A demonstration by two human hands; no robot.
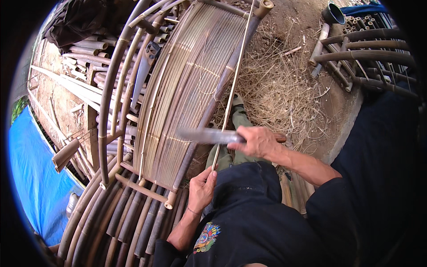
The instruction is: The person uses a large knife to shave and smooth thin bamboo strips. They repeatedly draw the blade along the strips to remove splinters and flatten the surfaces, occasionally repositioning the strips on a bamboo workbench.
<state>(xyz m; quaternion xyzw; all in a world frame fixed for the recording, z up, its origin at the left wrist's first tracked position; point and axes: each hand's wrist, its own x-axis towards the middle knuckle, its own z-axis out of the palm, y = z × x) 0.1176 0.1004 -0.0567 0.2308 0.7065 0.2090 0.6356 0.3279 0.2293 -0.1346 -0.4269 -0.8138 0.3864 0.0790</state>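
Observation:
My left hand (202, 189) pinches the lower end of a long thin bamboo strip (230, 104), which runs up and away past the frame's top. My right hand (259, 141) is closed round the handle of a large knife (207, 135). Its blade points left, smeared by motion, and crosses the strip just above my left hand; whether they touch I cannot tell. To the left stands a bamboo bench (189, 84) with a seat of thin slats. The blade's tip overlaps the bench's near part in view.
A handsaw (143, 71) rests by the bench's curved side rails. Stacked bamboo poles (129, 222) lie at lower left, beside a blue tarp (44, 178). Bamboo shavings (284, 102) cover the ground ahead. Another bamboo frame (364, 55) and a black bucket (333, 14) stand upper right.

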